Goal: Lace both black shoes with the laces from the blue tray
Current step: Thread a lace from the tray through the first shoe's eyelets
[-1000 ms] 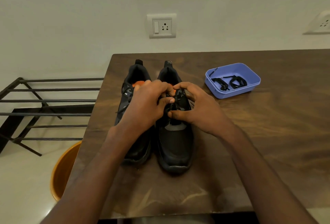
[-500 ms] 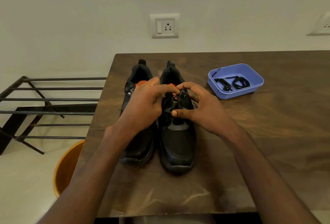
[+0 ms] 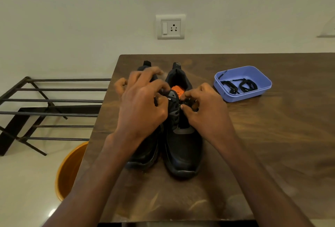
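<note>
Two black shoes stand side by side on the wooden table, toes toward me. The right shoe shows its grey-tipped tongue and an orange insole label. My left hand covers most of the left shoe; its thumb and forefinger pinch the left eyelet edge of the right shoe, and its other fingers are spread and blurred. My right hand pinches the right eyelet flap of the same shoe. The blue tray sits to the right with two bundled black laces inside.
The table's left edge runs just left of the shoes. Beyond it stand a black metal rack and an orange bucket on the floor. A wall socket is behind the table.
My hands have drawn apart sideways over the right shoe, uncovering its tongue and the orange label. My left hand's outer fingers have spread and are blurred from moving.
</note>
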Available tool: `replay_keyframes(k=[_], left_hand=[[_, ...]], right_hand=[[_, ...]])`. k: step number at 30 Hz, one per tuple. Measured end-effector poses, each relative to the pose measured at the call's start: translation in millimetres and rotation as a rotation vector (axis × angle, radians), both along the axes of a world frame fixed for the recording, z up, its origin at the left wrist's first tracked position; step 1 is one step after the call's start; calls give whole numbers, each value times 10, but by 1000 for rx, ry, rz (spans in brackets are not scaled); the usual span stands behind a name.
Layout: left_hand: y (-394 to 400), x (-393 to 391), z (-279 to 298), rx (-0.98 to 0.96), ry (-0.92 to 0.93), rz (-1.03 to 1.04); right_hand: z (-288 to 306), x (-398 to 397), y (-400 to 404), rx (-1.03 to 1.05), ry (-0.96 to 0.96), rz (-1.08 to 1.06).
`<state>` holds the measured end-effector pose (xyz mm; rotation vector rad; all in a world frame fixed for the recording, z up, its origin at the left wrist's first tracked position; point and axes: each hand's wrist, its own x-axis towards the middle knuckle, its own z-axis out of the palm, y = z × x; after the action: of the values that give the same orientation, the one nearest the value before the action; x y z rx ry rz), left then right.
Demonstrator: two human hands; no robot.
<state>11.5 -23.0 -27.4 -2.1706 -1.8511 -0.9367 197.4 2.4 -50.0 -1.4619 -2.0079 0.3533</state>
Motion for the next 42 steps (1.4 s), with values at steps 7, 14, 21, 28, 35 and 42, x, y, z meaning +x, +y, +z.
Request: replay_keyframes(k=[7,14,21,28,35,42], left_hand=[[99,59,-120,-281,11,-256],[204,-34,-149,-162,-95,-328],[215,-37,-176,-92,-183,-231],[178,39,-170,-54,-182,-246],[181,26,-174,-65,-195,-223],[196,-8,-211,-62,-223,-221]], right_hand=[[34,-70,-47,-16,-31,-40],[69,-152,-78,23,-140,-104],[79,-91,-108,-27,199,-203],[60,26,-56,-57,188,-73],[67,-20,-54,-36,253,-191],[16,-9,-57,162,21,-105]])
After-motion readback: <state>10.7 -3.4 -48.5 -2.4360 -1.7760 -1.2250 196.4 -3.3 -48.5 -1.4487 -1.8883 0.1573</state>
